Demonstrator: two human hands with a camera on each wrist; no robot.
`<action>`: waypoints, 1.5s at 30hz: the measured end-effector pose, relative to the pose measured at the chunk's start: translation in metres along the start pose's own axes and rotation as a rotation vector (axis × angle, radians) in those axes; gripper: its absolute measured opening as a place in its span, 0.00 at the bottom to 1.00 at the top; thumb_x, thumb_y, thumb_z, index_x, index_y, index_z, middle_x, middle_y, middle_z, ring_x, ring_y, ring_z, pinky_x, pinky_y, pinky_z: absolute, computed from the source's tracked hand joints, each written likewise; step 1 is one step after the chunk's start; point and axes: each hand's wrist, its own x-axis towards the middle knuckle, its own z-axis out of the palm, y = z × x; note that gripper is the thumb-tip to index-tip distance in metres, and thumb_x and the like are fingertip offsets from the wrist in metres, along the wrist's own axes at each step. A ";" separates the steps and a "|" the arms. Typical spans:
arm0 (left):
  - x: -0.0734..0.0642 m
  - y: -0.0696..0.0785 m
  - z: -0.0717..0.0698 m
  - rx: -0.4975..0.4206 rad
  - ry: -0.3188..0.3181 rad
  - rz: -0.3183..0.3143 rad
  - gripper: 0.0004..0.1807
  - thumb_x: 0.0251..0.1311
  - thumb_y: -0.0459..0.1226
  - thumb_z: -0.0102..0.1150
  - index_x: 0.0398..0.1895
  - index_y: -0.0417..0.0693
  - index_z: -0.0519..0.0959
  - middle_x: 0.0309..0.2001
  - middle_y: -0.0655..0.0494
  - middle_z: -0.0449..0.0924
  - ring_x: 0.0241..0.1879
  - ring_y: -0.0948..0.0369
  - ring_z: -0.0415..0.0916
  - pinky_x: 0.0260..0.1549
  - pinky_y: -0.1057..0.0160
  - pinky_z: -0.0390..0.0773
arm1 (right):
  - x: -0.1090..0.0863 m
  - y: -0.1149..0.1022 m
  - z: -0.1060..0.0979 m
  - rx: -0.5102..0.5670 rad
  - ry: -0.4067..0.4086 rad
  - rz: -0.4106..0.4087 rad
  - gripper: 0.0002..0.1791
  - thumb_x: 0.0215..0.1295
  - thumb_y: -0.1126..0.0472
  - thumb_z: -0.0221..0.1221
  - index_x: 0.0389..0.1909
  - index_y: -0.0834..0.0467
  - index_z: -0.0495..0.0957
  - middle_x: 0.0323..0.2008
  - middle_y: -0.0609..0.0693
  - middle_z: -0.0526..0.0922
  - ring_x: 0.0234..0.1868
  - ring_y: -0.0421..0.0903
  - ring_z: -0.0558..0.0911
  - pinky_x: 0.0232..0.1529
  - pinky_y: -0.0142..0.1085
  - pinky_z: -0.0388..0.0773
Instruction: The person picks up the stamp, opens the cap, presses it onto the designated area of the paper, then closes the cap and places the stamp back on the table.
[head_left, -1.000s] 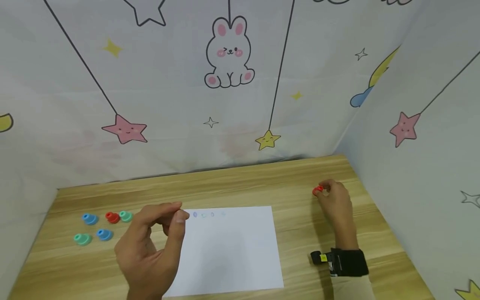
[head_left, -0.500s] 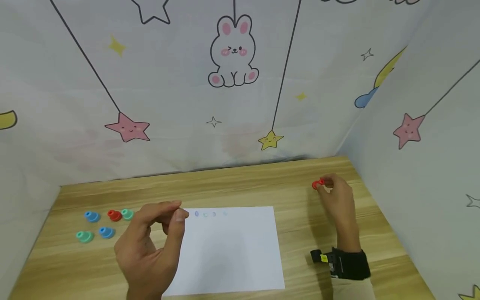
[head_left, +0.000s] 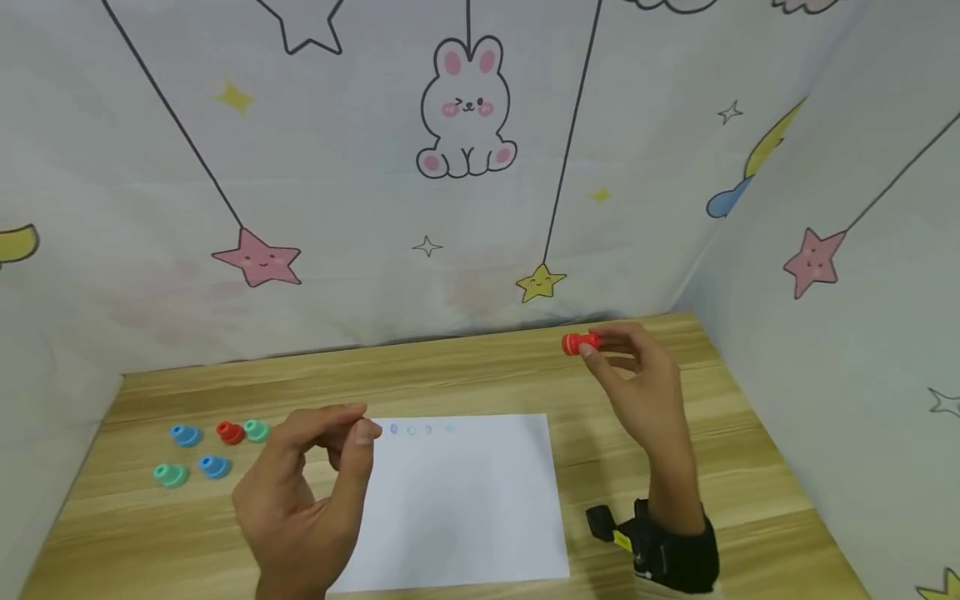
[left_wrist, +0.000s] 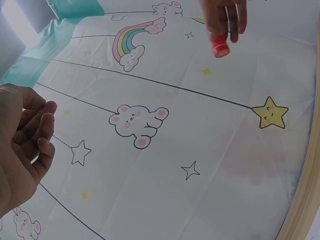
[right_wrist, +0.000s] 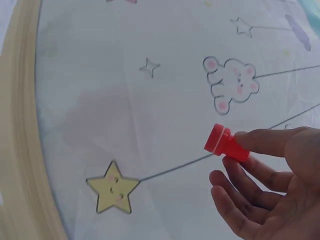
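My right hand (head_left: 647, 396) pinches a small red toy stamp (head_left: 576, 343) between thumb and fingers, above the back right of the table. In the right wrist view, the stamp (right_wrist: 226, 142) lies sideways in the fingertips, its wide end with a pale ring pointing away from the hand. My left hand (head_left: 303, 500) hovers over the left edge of a white sheet of paper (head_left: 465, 508), with its fingers loosely bent. Nothing shows between the fingers of the left hand (left_wrist: 27, 145) in the left wrist view. Small faint coloured marks run along the paper's top edge.
Several small stamps stand at the left of the wooden table (head_left: 600, 467): blue (head_left: 185, 435), red (head_left: 230, 432) and green (head_left: 171, 475) ones among them. A white cloth wall (head_left: 360, 208) printed with a rabbit and stars borders the table's back and sides.
My right hand has lifted the red stamp from the right side of the table and moved it left, turning it sideways. My left hand has stayed nearly still.
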 end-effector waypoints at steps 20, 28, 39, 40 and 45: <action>-0.005 0.004 0.006 0.011 -0.121 -0.022 0.11 0.68 0.29 0.66 0.39 0.23 0.81 0.30 0.43 0.84 0.27 0.65 0.73 0.29 0.71 0.70 | -0.050 -0.088 0.049 0.582 -0.264 -0.216 0.15 0.67 0.77 0.65 0.52 0.65 0.80 0.46 0.52 0.85 0.44 0.48 0.87 0.50 0.40 0.87; -0.007 0.004 0.005 0.011 -0.299 -0.013 0.20 0.73 0.38 0.65 0.53 0.26 0.80 0.41 0.44 0.84 0.31 0.62 0.76 0.33 0.68 0.70 | -0.064 -0.101 0.062 0.681 -0.362 -0.239 0.15 0.69 0.77 0.63 0.53 0.63 0.79 0.44 0.56 0.85 0.42 0.50 0.87 0.51 0.45 0.87; -0.005 0.003 0.010 0.050 -0.411 0.006 0.18 0.80 0.41 0.56 0.53 0.30 0.80 0.37 0.53 0.82 0.33 0.64 0.74 0.32 0.72 0.71 | -0.063 -0.103 0.068 0.660 -0.419 -0.254 0.15 0.70 0.75 0.63 0.54 0.62 0.78 0.43 0.58 0.85 0.43 0.48 0.86 0.49 0.44 0.87; -0.005 0.003 0.010 0.053 -0.415 0.006 0.19 0.81 0.42 0.55 0.53 0.30 0.80 0.38 0.53 0.82 0.33 0.64 0.74 0.32 0.72 0.71 | -0.062 -0.103 0.068 0.644 -0.433 -0.260 0.15 0.70 0.75 0.62 0.54 0.61 0.78 0.43 0.57 0.84 0.44 0.48 0.86 0.49 0.43 0.87; -0.007 0.003 0.012 0.063 -0.419 0.008 0.19 0.82 0.43 0.52 0.51 0.31 0.79 0.36 0.55 0.79 0.32 0.66 0.72 0.31 0.72 0.70 | -0.062 -0.105 0.071 0.548 -0.483 -0.307 0.08 0.75 0.70 0.58 0.49 0.57 0.78 0.41 0.52 0.83 0.42 0.45 0.83 0.46 0.41 0.86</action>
